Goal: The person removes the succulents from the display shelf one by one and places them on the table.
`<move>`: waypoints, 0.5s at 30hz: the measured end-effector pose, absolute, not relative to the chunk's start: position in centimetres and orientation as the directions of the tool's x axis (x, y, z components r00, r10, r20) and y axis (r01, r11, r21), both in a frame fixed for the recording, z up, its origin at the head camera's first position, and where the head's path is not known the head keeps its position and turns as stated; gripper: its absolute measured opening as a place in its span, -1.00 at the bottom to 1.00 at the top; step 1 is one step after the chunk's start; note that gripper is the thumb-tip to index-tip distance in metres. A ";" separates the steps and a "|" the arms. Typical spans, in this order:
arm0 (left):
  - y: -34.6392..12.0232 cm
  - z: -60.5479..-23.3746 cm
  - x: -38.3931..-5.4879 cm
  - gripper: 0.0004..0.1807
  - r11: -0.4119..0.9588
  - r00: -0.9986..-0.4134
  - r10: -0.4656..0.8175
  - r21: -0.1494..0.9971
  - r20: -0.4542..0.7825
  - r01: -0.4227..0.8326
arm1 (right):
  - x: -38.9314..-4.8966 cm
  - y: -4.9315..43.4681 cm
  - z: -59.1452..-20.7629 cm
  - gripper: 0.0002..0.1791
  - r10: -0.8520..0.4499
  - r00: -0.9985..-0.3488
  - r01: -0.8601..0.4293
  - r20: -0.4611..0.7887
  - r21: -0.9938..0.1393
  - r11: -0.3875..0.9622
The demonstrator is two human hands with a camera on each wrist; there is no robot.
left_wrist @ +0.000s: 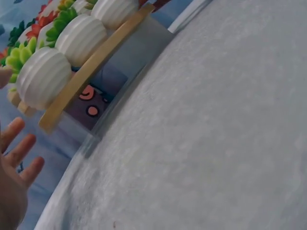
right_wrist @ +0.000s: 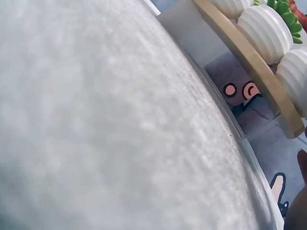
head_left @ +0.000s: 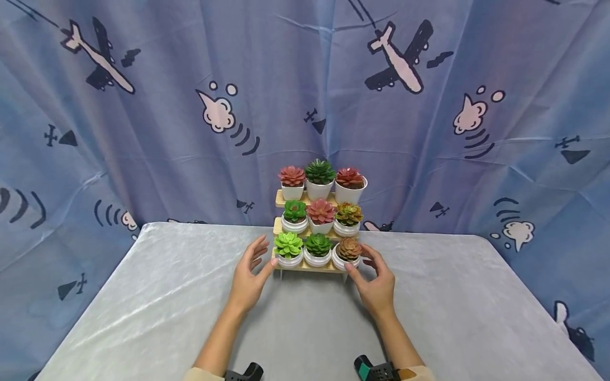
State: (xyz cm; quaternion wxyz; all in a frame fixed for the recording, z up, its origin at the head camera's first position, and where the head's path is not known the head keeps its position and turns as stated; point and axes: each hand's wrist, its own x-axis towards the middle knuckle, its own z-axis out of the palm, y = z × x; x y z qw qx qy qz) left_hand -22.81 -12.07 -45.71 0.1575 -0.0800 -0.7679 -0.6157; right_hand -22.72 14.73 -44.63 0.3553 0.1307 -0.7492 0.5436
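A three-tier stand with wooden shelves (head_left: pixel 310 268) holds small potted succulents in three rows. My right hand (head_left: pixel 378 290) is at the right end of the lowest shelf, its thumb in front of the brown succulent (head_left: pixel 349 248) in a white pot and its fingers at the pot's right side, pinching it. At the left end, my left hand (head_left: pixel 246 286) has its fingers spread, the thumb tip right beside the white ribbed pot (left_wrist: pixel 44 79) of the lime-green succulent (head_left: pixel 288 244). A dark green succulent (head_left: pixel 317 245) sits between these two.
Above are a green (head_left: pixel 295 210), a pink (head_left: pixel 321 211) and a yellow-red succulent (head_left: pixel 349 214), then the top row with a dark green one (head_left: pixel 320 171) in the middle. Clear supports (right_wrist: pixel 225 108) carry the lowest shelf. A pale cloth (head_left: pixel 186 296) covers the table; a blue curtain (head_left: pixel 286 79) hangs behind.
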 end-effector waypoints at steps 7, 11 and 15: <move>-11.0 -45.2 -22.9 -0.20 0.190 -0.948 -0.043 0.934 0.316 0.303 | -23.9 14.7 -46.5 -0.44 0.239 -0.732 -0.526 0.638 -0.753 0.395; -10.8 -45.2 -22.9 -0.16 0.182 -0.951 -0.062 0.940 0.302 0.287 | -24.5 14.8 -47.8 -0.44 0.225 -0.744 -0.516 0.630 -0.754 0.406; -10.6 -45.2 -22.8 -0.18 0.208 -0.942 -0.077 0.930 0.325 0.304 | -24.7 14.6 -48.1 -0.45 0.212 -0.745 -0.518 0.632 -0.749 0.413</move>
